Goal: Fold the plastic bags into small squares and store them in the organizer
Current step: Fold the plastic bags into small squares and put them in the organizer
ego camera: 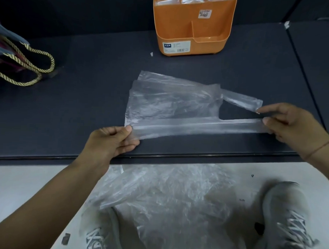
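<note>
A clear plastic bag [172,104] lies spread on the dark table [86,103], its near long edge folded over into a strip. My left hand [112,141] pinches the strip's left end at the bag's bottom corner. My right hand [290,123] pinches the near handle end between thumb and fingers, and the index finger touches the far handle tip. An orange organizer [191,32] stands at the back of the table with folded clear bags in its rear compartments.
A gift bag with gold rope handles [24,63] lies at the table's left. A heap of loose clear bags [166,199] sits on the floor below the table edge, between two grey shoes [289,218]. A small plastic scrap [151,54] lies near the organizer.
</note>
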Demonstrator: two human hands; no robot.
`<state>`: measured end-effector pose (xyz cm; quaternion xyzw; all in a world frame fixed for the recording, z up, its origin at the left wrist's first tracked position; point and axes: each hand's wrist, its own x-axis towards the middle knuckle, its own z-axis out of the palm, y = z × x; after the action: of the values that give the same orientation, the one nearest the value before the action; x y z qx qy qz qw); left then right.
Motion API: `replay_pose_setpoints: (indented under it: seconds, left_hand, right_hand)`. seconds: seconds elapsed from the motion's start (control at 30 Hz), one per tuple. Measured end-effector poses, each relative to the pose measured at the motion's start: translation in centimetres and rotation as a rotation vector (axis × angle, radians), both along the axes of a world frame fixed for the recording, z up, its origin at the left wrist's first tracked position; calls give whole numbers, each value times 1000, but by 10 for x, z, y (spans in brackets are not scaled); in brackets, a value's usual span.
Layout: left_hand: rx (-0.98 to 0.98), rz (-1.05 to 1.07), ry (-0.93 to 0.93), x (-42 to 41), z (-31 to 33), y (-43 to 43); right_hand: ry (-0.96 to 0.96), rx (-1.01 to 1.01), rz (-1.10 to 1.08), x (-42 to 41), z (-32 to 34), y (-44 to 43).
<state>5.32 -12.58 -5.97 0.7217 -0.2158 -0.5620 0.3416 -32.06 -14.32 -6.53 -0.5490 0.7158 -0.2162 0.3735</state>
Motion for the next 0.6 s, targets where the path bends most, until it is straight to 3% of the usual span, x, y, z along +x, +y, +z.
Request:
replay_pose_setpoints:
  seconds: [0.13, 0.33, 0.4, 0.47, 0.53, 0.6]
  left_hand:
    - [49, -90, -47, 0, 0, 4]
    - [128, -483, -184, -1, 22, 1]
    - [9, -553, -501, -1, 25, -6]
    - [-312, -560, -920, -4, 18, -17]
    - [-656, -585, -1038, -16, 9, -29]
    - [-735, -748, -986, -27, -7, -46]
  right_hand:
    - [313, -47, 3, 3, -5, 6]
    - [601, -34, -13, 4, 0, 13]
    - [654, -226, 15, 14, 7, 10]
    - [598, -407, 111, 36, 16, 2]
    - [421, -430, 249, 70, 22, -6]
    - [309, -401, 392, 109, 18, -9]
